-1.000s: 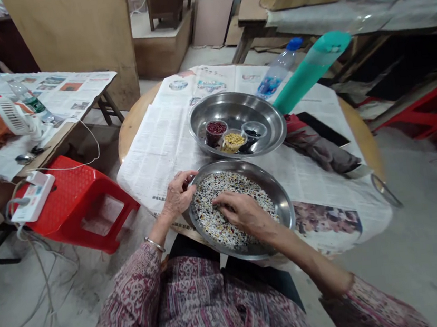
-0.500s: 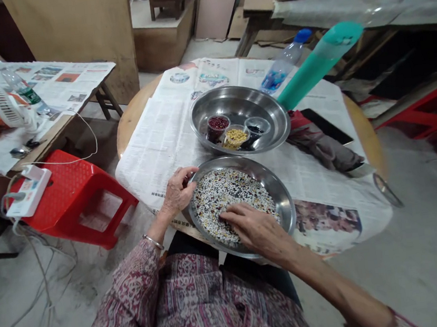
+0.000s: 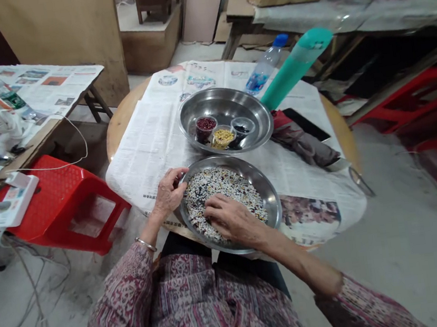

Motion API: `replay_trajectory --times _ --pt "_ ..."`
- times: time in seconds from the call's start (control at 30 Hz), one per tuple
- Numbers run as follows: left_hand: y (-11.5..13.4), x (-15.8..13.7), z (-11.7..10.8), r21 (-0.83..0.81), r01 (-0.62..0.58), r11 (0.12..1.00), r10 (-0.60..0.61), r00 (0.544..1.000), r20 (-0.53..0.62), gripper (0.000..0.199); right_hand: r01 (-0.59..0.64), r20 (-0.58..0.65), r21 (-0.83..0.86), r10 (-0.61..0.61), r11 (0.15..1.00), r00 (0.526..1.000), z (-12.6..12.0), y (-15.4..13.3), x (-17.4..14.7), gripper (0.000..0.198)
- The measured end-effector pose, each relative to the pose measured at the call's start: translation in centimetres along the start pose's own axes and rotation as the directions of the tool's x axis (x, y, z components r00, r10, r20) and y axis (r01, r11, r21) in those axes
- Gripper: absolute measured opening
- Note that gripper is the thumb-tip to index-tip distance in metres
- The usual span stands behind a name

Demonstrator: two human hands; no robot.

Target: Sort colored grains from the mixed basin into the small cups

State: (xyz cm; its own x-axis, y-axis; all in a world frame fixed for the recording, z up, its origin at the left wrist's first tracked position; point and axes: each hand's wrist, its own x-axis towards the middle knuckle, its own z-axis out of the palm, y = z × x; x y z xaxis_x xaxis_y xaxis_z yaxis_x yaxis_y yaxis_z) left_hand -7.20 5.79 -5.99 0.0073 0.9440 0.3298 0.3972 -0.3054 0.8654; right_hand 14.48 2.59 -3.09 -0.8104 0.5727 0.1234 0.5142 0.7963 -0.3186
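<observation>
My left hand [image 3: 169,192] grips the left rim of a round steel basin [image 3: 273,205], thumb at the edge. A mix of white grains [image 3: 241,186] with black, yellow and dark red bits covers the basin's bottom. My right hand [image 3: 233,219] is in this basin, fingers bent down and touching the grains; its fingertips are partly hidden, and I cannot make out what they pinch. Just behind stands a second steel basin [image 3: 253,103]. In it are clear cups of dark red beans [image 3: 205,124], yellow beans [image 3: 223,137] and black beans [image 3: 241,129].
Newspaper [image 3: 137,147] covers the round table. Behind the basins are a blue-capped bottle [image 3: 264,67] and a green tube [image 3: 296,66]. A grey cloth [image 3: 308,147] and a black phone-like slab [image 3: 307,123] lie right. A red stool [image 3: 64,203] bearing a power strip [image 3: 16,199] stands left.
My view has swung slightly right, so everything sits further left. My right fingers have shifted a little left and away from me through the grains. My left hand stays on the rim.
</observation>
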Motion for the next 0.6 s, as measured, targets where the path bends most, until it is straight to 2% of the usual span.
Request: replay_trajectory --times 0.1,0.2,0.27,0.33,0.4,0.5,0.6 --pt "-0.1 0.0 0.0 -0.003 -0.017 1.0 0.017 1.0 -0.004 0.036 -0.175 -0.094 -0.093 0.167 0.98 0.982 -0.5 2.0 -2.5 0.022" --pt "0.0 0.0 0.0 0.002 -0.011 1.0 0.011 1.0 -0.007 0.036 -0.368 -0.249 -0.122 0.33 0.922 0.91 -1.2 3.2 -4.8 0.02" --pt "0.1 0.0 0.0 0.001 -0.006 1.0 0.006 1.0 -0.007 0.036 -0.441 -0.269 -0.138 0.394 0.887 0.879 -1.5 3.2 -5.7 0.026" --pt "0.2 0.0 0.0 -0.003 -0.002 1.0 0.002 1.0 -0.008 0.036 -0.466 -0.216 -0.143 0.432 0.873 0.876 -1.5 2.8 -5.9 0.036" --pt "0.2 0.0 0.0 -0.006 0.003 1.0 -0.003 1.0 -0.009 0.036 -0.462 -0.161 -0.09 0.445 0.882 0.881 -1.0 2.4 -5.5 0.032" --pt "0.3 0.0 0.0 -0.001 0.008 1.0 -0.008 1.0 -0.008 0.036 -0.433 -0.177 0.111 0.447 0.894 0.877 0.2 1.9 -3.9 0.024" --pt "0.3 0.0 0.0 0.002 0.01 1.0 -0.01 1.0 -0.005 0.035 -0.419 -0.196 0.309 0.489 0.854 0.85 1.1 1.5 -1.4 0.024"
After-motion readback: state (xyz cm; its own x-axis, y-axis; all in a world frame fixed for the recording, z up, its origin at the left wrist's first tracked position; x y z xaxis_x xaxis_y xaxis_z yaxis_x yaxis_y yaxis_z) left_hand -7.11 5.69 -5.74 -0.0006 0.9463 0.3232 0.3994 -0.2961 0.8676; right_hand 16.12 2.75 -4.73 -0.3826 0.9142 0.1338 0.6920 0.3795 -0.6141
